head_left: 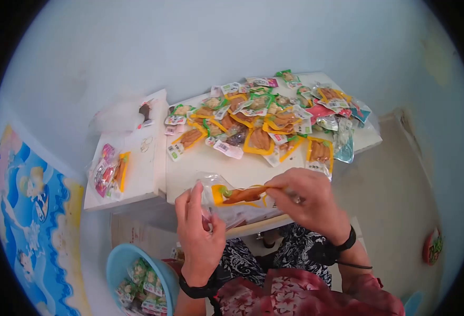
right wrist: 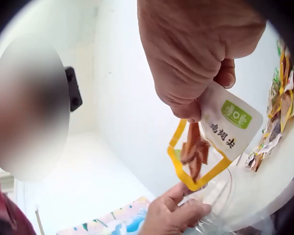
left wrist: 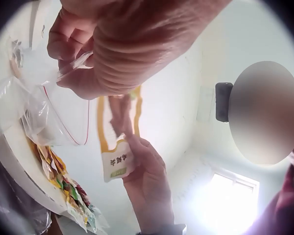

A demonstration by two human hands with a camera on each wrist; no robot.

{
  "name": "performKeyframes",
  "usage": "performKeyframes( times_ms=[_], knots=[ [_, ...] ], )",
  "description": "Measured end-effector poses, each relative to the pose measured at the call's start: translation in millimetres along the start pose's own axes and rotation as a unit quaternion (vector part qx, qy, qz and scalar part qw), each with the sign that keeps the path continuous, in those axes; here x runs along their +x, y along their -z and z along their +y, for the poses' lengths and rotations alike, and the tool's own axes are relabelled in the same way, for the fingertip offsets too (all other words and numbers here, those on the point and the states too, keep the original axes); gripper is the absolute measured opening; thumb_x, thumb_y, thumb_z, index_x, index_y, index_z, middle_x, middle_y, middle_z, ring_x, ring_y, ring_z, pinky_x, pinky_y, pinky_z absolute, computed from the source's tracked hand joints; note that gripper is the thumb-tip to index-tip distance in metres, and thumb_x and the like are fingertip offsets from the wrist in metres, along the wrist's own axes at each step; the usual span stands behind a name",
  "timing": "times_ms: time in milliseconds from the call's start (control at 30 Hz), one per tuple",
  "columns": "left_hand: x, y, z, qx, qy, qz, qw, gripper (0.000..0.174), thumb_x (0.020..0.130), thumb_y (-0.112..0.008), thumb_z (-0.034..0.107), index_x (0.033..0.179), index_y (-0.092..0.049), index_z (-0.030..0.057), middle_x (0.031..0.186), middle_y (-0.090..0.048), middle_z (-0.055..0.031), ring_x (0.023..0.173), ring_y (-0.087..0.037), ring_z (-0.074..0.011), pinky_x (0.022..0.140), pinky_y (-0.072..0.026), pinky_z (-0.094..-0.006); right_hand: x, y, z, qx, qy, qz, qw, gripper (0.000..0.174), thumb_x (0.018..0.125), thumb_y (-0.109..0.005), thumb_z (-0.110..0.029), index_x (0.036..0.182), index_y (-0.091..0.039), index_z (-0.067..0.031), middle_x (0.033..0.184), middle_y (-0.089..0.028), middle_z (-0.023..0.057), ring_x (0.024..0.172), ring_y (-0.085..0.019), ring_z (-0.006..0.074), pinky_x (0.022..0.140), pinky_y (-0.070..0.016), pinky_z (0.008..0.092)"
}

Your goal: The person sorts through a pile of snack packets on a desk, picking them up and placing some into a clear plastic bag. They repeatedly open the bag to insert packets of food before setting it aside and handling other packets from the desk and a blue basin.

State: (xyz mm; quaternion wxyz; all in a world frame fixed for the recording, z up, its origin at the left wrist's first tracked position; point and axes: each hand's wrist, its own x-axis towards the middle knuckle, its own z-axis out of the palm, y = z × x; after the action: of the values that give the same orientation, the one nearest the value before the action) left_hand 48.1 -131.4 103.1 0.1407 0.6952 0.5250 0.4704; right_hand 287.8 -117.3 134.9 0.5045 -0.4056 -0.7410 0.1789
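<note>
The right hand [head_left: 313, 203] pinches one end of a yellow-edged snack packet [head_left: 242, 196] with brown pieces showing through its window. In the right wrist view the packet [right wrist: 223, 172] hangs from the right hand [right wrist: 196, 54], its white label with green logo visible. The left hand [head_left: 203, 231] holds a clear plastic bag [head_left: 208, 184] by its edge. In the left wrist view, a red line runs along the clear bag [left wrist: 41, 115] below the left hand [left wrist: 132, 49]. The packet's far end is at the bag, close to the left fingers; how far inside it lies I cannot tell.
Many snack packets [head_left: 261, 139] are heaped on the white table [head_left: 189, 171]. A side table [head_left: 97, 197] at left bears two packets [head_left: 105, 171] and clear bags [head_left: 118, 116]. A blue bucket [head_left: 114, 258] with green-edged packets stands at lower left. A red bowl [head_left: 431, 247] sits far right.
</note>
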Motion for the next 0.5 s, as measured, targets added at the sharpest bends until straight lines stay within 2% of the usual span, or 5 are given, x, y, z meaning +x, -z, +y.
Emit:
performKeyframes(
  times_ms=[100,333,367,467,500],
  knots=[
    [2,-6,20,0.006,-0.008,0.001,1.0,0.069,0.079,-0.06,-0.015,0.146,-0.055,0.0009,0.132,-0.053,-0.0098,0.079,-0.054,-0.0104,0.065,-0.0482,-0.0238,-7,-8,5,-0.05,0.05,-0.005,0.997,0.011,0.084,-0.075,-0.007,0.091,-0.067,-0.0064,0.082,-0.071,0.0113,0.073,-0.07,0.0316,0.062,-0.0546,0.0408],
    [0,-33,21,-0.016,-0.126,-0.085,0.988,0.069,0.075,-0.059,-0.015,0.142,-0.059,0.0004,0.137,-0.062,-0.0178,0.105,-0.07,-0.0293,0.072,-0.0581,-0.033,-18,-50,20,0.01,-0.028,-0.001,1.0,0.007,0.09,-0.069,-0.009,0.093,-0.064,-0.0047,0.082,-0.07,0.0146,0.074,-0.069,0.036,0.06,-0.0531,0.0403],
    [-4,-36,19,-0.027,-0.131,-0.086,0.987,0.069,0.073,-0.058,-0.017,0.139,-0.061,0.0002,0.138,-0.062,-0.0188,0.115,-0.069,-0.0336,0.081,-0.0594,-0.0354,-22,-57,32,0.052,-0.049,0.03,0.997,0.009,0.094,-0.068,-0.01,0.097,-0.066,-0.002,0.082,-0.072,0.0127,0.071,-0.071,0.0302,0.061,-0.0536,0.0385],
    [-7,-41,0,-0.013,-0.188,-0.042,0.981,0.065,0.076,-0.055,-0.018,0.138,-0.062,0.0013,0.14,-0.06,-0.0155,0.1,-0.069,-0.0201,0.062,-0.0542,-0.025,-32,-61,38,0.212,-0.218,0.105,0.947,0.014,0.1,-0.067,-0.015,0.102,-0.068,-0.0015,0.08,-0.072,0.0062,0.066,-0.07,0.0156,0.056,-0.0531,0.0318],
    [-6,-37,0,0.015,-0.173,-0.047,0.984,0.06,0.078,-0.054,-0.018,0.135,-0.063,-0.0005,0.144,-0.058,-0.0165,0.113,-0.068,-0.0272,0.069,-0.0581,-0.0284,-37,-60,34,0.286,-0.299,0.101,0.905,0.019,0.104,-0.065,-0.021,0.106,-0.069,-0.0021,0.082,-0.071,0.0003,0.067,-0.065,0.0044,0.051,-0.0512,0.023]
  ],
)
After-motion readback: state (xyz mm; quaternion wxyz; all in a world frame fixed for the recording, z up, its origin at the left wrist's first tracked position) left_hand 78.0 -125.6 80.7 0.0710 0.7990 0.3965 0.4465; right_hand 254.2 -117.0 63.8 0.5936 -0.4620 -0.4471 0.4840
